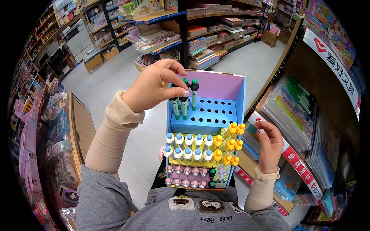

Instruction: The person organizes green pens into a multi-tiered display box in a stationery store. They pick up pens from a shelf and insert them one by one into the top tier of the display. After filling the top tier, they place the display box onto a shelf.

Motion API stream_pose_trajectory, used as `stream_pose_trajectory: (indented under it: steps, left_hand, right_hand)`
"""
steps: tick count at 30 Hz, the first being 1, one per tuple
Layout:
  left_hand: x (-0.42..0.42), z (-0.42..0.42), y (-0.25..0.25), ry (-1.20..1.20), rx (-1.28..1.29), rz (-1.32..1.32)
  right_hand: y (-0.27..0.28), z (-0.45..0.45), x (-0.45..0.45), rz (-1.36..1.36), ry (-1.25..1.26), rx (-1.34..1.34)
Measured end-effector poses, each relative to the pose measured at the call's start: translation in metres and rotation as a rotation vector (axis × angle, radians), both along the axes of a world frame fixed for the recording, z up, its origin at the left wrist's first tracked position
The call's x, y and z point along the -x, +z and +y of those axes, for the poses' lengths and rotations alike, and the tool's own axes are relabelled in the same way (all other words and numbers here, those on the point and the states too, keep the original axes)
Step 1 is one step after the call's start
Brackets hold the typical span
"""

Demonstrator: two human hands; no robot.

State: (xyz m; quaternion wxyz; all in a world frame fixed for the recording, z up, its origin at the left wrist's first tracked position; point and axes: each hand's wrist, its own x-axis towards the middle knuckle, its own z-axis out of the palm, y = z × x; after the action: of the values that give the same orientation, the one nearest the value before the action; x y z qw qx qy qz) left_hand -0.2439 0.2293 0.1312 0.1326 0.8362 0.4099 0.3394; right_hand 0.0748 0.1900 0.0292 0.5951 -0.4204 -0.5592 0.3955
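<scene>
A display box with a blue tiered rack (pixel 206 127) stands in front of my body. My left hand (pixel 160 85) is over its back tier, thumb and forefinger pinched at the black top of a green pen (pixel 185 111) that stands in a hole. More green pens with black tops, such as one pen (pixel 194 95), stand close by in the same tier. My right hand (pixel 268 145) is off to the right of the box, fingers curled and apart, with nothing visible in it. Lower tiers hold white-and-blue pens (pixel 188 140), yellow-topped pens (pixel 217 140) and pink-topped pens (pixel 187 171).
On the right, a shelf (pixel 300 170) carries plastic-sleeved books (pixel 294 115) with several green pens (pixel 302 95) lying on top. A wooden-sided display (pixel 82 124) flanks my left arm. Shelves of notebooks (pixel 202 55) stand ahead across the grey tiled floor (pixel 115 78).
</scene>
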Motion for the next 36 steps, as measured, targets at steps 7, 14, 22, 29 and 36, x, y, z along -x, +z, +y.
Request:
stream_pose_trajectory:
  steps: [7, 14, 22, 29, 36]
  left_hand:
    - [0.016, -0.004, -0.002, -0.013, 0.104, -0.203]
    - [0.023, -0.021, -0.024, 0.087, 0.113, -0.432]
    - [0.029, -0.072, -0.101, 0.309, 0.276, -0.849]
    - [0.024, -0.094, -0.132, 0.474, 0.381, -1.019]
    - [0.041, -0.107, -0.144, 0.518, 0.379, -0.994]
  right_hand:
    - [0.007, -0.004, -0.002, 0.035, -0.022, -0.005]
    - [0.025, -0.007, -0.034, -0.043, -0.119, -0.104]
    - [0.081, 0.032, -0.125, -0.449, -0.526, -0.284]
    - [0.104, 0.115, -0.201, -1.421, -0.564, -0.181]
    - [0.099, 0.167, -0.177, -1.683, -0.252, -0.036]
